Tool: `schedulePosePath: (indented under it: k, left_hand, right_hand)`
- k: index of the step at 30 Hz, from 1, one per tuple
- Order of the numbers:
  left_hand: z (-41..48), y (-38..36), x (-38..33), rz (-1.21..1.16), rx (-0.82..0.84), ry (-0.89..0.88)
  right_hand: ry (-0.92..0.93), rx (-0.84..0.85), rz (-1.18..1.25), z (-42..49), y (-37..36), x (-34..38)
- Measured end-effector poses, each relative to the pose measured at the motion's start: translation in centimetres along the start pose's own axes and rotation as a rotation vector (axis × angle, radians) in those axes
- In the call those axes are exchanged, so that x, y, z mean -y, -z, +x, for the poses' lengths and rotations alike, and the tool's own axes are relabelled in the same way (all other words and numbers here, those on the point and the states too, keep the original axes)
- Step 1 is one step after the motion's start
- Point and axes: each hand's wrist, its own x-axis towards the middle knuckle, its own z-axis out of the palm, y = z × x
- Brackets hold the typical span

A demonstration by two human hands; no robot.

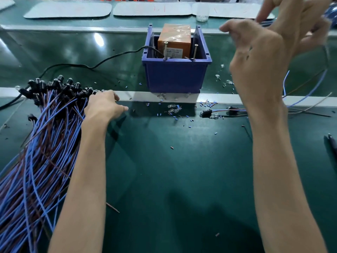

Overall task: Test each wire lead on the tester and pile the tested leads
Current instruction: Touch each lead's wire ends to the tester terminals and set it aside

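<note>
The tester (174,42) is an orange box standing in a blue bin (175,73), with two upright screws at the bin's front rim. A big pile of blue and brown wire leads (42,143) with black sockets lies on the left. My left hand (104,105) rests on the pile's socket end, fingers relaxed. My right hand (264,57) is raised to the right of the tester and pinches a blue wire lead (286,81), which loops down on the right, blurred.
A black cable (76,65) runs left from the bin. Loose leads (207,113), small clear bulbs (173,108) and blue scraps lie in front of it. White trays (151,9) and a plastic cup (202,14) stand at the back. A dark tool (332,143) lies at the right edge.
</note>
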Motion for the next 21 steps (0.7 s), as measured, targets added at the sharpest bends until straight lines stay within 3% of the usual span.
schedulePosePath:
  k: [2,4,11,15,21]
  left_hand:
    - [0.0,0.1,0.1,-0.007,-0.02,-0.012]
    - [0.0,0.1,0.0,-0.002,-0.04,-0.023]
    - [-0.4,0.1,-0.3,0.014,-0.143,-0.028]
    - [-0.1,0.1,0.0,0.029,-0.118,-0.009]
    - [0.6,0.0,0.6,0.025,-0.086,-0.024]
  right_hand:
    - [0.098,-0.076,-0.046,-0.7,-0.5,0.1]
    - [0.16,-0.019,-0.127,-1.2,-1.6,-0.8]
    - [-0.138,0.879,-0.284,-2.7,-5.2,-6.2]
    - [-0.268,0.849,-0.123,-3.0,-5.5,-7.8]
    - [-0.266,0.779,-0.03,-3.3,-6.2,-8.4]
